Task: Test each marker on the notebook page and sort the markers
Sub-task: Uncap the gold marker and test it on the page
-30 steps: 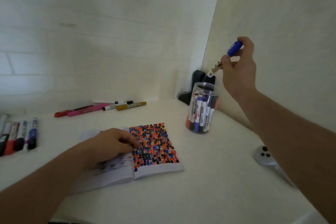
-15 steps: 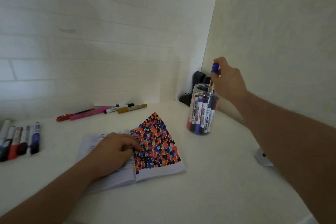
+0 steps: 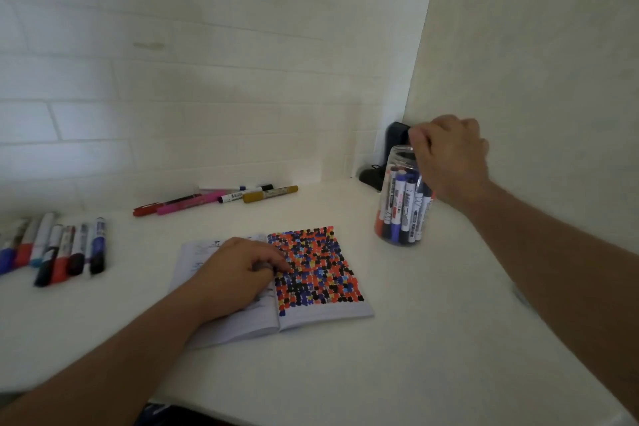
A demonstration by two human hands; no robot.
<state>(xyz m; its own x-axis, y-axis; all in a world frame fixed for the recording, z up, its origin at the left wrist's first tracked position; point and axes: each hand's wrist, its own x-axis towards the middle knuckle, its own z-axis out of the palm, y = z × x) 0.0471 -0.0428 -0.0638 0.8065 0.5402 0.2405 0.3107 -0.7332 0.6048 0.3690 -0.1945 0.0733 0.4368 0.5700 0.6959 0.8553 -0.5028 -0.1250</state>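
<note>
An open notebook [image 3: 321,313] lies on the white table, its right page covered with red, blue and black dots. My left hand [image 3: 238,273] rests on the left page with fingertips at the centre fold. A clear plastic jar [image 3: 401,214] stands upright at the back right, with several blue, red and black markers in it. My right hand [image 3: 449,156] sits at the jar's mouth, fingers curled downward over the rim. The blue marker is no longer visible in that hand. The fingertips are hidden.
Several markers [image 3: 62,249] lie side by side at the table's left edge. Another group of thinner markers [image 3: 214,199], red, pink, white and gold, lies along the back wall. A black object [image 3: 396,138] stands in the corner behind the jar. Walls close off back and right.
My right hand came down from above the jar with the blue-capped marker, lowered it in, and now sits at the rim. My left hand stayed on the notebook.
</note>
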